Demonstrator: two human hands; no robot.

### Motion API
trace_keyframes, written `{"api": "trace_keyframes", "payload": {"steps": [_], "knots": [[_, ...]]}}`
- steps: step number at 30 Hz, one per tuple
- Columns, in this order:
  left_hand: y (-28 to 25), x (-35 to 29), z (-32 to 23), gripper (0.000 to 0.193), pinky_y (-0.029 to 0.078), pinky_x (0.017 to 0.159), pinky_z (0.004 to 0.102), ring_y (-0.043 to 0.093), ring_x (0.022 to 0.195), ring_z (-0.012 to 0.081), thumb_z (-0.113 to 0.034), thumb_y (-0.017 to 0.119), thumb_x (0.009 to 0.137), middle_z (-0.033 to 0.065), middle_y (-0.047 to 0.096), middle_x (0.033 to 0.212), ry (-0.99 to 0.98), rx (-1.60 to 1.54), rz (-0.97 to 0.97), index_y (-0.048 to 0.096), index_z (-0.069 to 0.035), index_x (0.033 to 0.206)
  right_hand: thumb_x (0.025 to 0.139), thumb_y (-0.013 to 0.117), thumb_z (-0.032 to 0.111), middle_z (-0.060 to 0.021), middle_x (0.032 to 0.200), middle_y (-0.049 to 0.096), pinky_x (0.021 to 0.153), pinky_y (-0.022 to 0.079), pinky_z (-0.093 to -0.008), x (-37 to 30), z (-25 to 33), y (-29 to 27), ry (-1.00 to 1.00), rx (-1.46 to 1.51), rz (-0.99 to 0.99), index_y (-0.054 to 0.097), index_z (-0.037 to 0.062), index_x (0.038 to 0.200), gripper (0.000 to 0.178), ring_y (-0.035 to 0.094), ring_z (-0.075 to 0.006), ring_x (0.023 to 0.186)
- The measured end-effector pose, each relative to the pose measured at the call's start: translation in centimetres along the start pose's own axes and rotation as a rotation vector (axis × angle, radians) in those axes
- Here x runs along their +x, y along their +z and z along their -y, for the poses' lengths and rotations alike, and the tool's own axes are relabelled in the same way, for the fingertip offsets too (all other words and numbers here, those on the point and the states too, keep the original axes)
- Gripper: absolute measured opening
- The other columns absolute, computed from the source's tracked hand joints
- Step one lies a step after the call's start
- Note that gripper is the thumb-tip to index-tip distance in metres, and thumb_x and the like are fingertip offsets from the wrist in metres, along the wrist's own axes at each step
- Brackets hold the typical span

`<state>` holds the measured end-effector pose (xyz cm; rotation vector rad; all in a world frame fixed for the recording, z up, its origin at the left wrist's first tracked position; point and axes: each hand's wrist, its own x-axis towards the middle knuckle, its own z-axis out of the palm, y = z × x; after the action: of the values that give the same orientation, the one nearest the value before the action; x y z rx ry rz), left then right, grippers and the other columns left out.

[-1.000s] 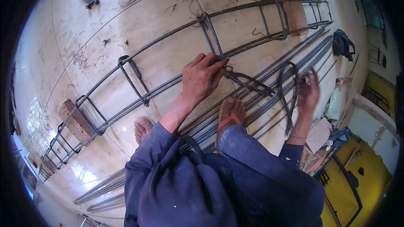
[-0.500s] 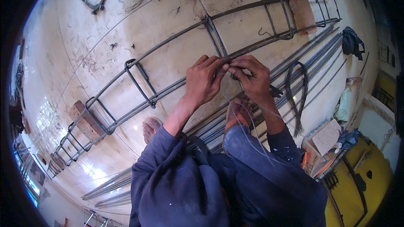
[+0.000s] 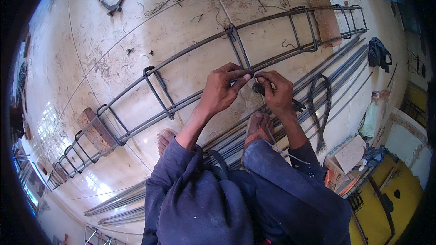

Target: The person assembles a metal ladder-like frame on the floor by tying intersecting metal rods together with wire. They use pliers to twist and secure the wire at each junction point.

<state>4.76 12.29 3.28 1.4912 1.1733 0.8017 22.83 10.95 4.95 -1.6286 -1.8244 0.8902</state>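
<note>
My left hand (image 3: 221, 90) is closed at the near bars of a long rebar cage (image 3: 195, 45), thumb and forefinger pinching thin tie wire where a rectangular stirrup (image 3: 239, 47) meets them. Beside it, my right hand (image 3: 278, 91) is closed too, its fingertips pinching at the same joint. A dark tool with a rounded head (image 3: 258, 89), which looks like pincers, is held in the right palm; its handles come out behind the hand. Loose pale wire (image 3: 281, 152) trails by my right knee. The wire's path under the fingertips is hidden.
Bricks (image 3: 96, 131) (image 3: 326, 22) prop the cage. Loose rebar (image 3: 336, 75) lies on the near side, with a looped wire bundle (image 3: 313, 100) across it. Another pair of pincers (image 3: 112, 5) and wire scraps lie beyond. My feet (image 3: 259, 124) stand near the bars. A carton (image 3: 347, 154) sits at right.
My view has shifted slightly, so the scene sits lower. My hands have parted a little at the joint, and the rounded tool head now shows. The long wire loop has dropped toward my knee.
</note>
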Motion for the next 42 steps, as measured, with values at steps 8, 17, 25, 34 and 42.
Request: {"api": "trace_keyframes", "payload": {"steps": [8, 17, 25, 34, 42], "knots": [[-1.2, 0.6, -0.8, 0.016, 0.047, 0.062, 0.0341, 0.061, 0.067, 0.028, -0.016, 0.063, 0.08, 0.0143, 0.063, 0.077, 0.024, 0.071, 0.021, 0.068, -0.002, 0.087, 0.078, 0.053, -0.002, -0.0119, 0.084, 0.06, 0.064, 0.049, -0.0342, -1.3, -1.5, 1.9, -0.131, -0.174, -0.109, 0.062, 0.0015, 0.088, 0.014, 0.062, -0.0274, 0.075], [-0.2, 3.8, -3.1, 0.016, 0.048, 0.059, 0.0417, 0.06, 0.065, 0.0321, -0.019, 0.058, 0.076, 0.0144, 0.063, 0.071, 0.213, 0.702, 0.309, 0.069, -0.01, 0.084, 0.078, 0.057, 0.014, -0.0154, 0.078, 0.06, 0.062, 0.048, -0.0399, -3.9, -1.2, 6.1, 0.011, -0.194, -0.284, 0.062, 0.0034, 0.083, 0.012, 0.059, -0.0344, 0.071], [-0.3, 2.2, -5.4, 0.027, 0.048, 0.069, 0.0378, 0.062, 0.071, 0.0289, -0.013, 0.059, 0.07, 0.0139, 0.062, 0.067, 0.399, 0.585, 0.174, 0.066, -0.013, 0.097, 0.077, 0.059, 0.019, -0.0192, 0.072, 0.061, 0.059, 0.047, -0.0439, -2.3, 2.1, 4.8, 0.283, -0.201, -0.316, 0.061, 0.0015, 0.078, 0.018, 0.061, -0.0362, 0.066], [-2.2, -3.4, -3.3, 0.021, 0.047, 0.075, 0.031, 0.064, 0.085, 0.0238, -0.012, 0.052, 0.087, 0.017, 0.065, 0.093, -0.063, -0.107, 0.066, 0.063, -0.002, 0.102, 0.084, 0.057, 0.029, -0.0105, 0.074, 0.065, 0.061, 0.046, -0.0327, -1.5, 1.2, 7.4, 0.673, 0.214, -0.424, 0.066, 0.0004, 0.084, 0.03, 0.061, -0.0179, 0.068], [0.0, -4.9, -0.1, 0.032, 0.046, 0.078, 0.0299, 0.058, 0.087, 0.017, -0.025, 0.046, 0.094, 0.0091, 0.062, 0.097, -0.502, -0.781, 0.045, 0.056, 0.001, 0.11, 0.085, 0.057, 0.024, -0.0043, 0.071, 0.059, 0.06, 0.048, -0.0295, -1.4, 1.8, 6.9, 1.028, 1.296, -0.485, 0.058, 0.0064, 0.08, 0.018, 0.057, -0.0163, 0.063]]}}
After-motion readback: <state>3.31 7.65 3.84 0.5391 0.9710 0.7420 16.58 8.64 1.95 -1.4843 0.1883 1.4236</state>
